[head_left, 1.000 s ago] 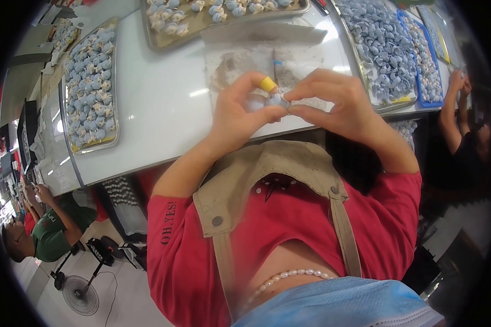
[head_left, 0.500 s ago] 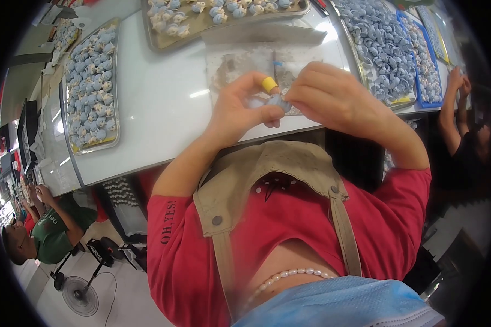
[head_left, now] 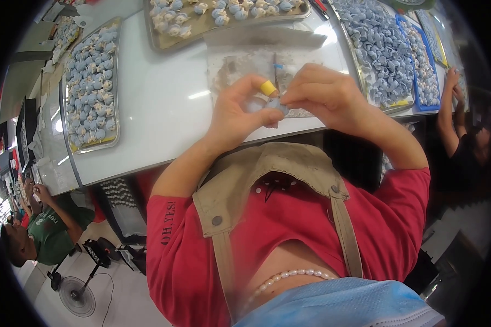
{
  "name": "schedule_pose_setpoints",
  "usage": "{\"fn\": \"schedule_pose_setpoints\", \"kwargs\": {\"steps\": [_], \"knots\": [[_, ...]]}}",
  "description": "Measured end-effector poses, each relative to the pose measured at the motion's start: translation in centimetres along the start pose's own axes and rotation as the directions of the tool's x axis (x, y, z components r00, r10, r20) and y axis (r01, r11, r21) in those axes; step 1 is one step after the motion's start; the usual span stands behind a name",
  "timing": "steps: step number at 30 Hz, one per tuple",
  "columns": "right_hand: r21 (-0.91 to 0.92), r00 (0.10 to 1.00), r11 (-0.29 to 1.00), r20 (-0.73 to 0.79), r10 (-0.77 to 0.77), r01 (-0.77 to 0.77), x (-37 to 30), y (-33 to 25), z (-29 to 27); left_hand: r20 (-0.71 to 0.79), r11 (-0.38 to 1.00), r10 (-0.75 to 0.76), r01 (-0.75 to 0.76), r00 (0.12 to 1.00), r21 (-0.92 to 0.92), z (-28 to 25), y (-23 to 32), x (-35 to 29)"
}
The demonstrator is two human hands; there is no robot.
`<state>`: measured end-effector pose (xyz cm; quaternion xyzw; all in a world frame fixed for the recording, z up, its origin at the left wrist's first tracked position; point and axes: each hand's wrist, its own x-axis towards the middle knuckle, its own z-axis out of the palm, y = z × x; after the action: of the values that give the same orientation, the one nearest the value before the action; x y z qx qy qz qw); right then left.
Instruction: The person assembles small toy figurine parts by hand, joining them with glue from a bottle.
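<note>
A small blue-grey figurine piece (head_left: 277, 104) is pinched between the thumb and index finger of my left hand (head_left: 230, 115). A yellow finger band (head_left: 268, 88) wraps that index finger near its tip. From the other side my right hand (head_left: 328, 97) comes in with bent fingers, its thumb and index tips pressed together against the piece. Whether a smaller part is between those right fingertips, I cannot tell. Both hands are above the table's near edge, over a stained pale sheet (head_left: 232, 57) on which a thin dark stick with a blue band (head_left: 278, 66) lies.
Trays of blue-grey and cream figurines stand at the left (head_left: 116, 139) and far middle (head_left: 196, 42). At the right, a tray (head_left: 360, 71) is heaped with blue-grey curved pieces beside a blue-rimmed tray (head_left: 420, 98). Co-workers sit left and right; a fan (head_left: 77, 296) stands at lower left.
My right fingers have shifted slightly left and the hand has opened out a little at the knuckles, still at the piece. My left hand keeps its pinch, nearly unmoved.
</note>
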<state>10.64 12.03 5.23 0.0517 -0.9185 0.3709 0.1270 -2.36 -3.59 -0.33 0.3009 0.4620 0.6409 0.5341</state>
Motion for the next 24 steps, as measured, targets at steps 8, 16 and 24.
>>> {"fn": "schedule_pose_setpoints", "kwargs": {"steps": [8,16,24], "knots": [[0.100,0.989,0.992,-0.119,0.087,-0.075,-0.6,-0.5,0.5,-0.009,0.996,-0.013,0.012,1.000,-0.094,0.1,0.4,0.0],[0.175,0.991,0.983,-0.116,0.069,-0.048,-0.8,-0.8,-0.2,0.077,0.990,-0.021,0.031,0.997,-0.135,0.2,1.2,-0.2],[0.115,0.989,0.991,-0.118,0.084,-0.070,-0.9,-0.6,0.9,0.048,0.992,-0.057,0.062,0.997,-0.112,0.0,0.8,-0.3]]}}
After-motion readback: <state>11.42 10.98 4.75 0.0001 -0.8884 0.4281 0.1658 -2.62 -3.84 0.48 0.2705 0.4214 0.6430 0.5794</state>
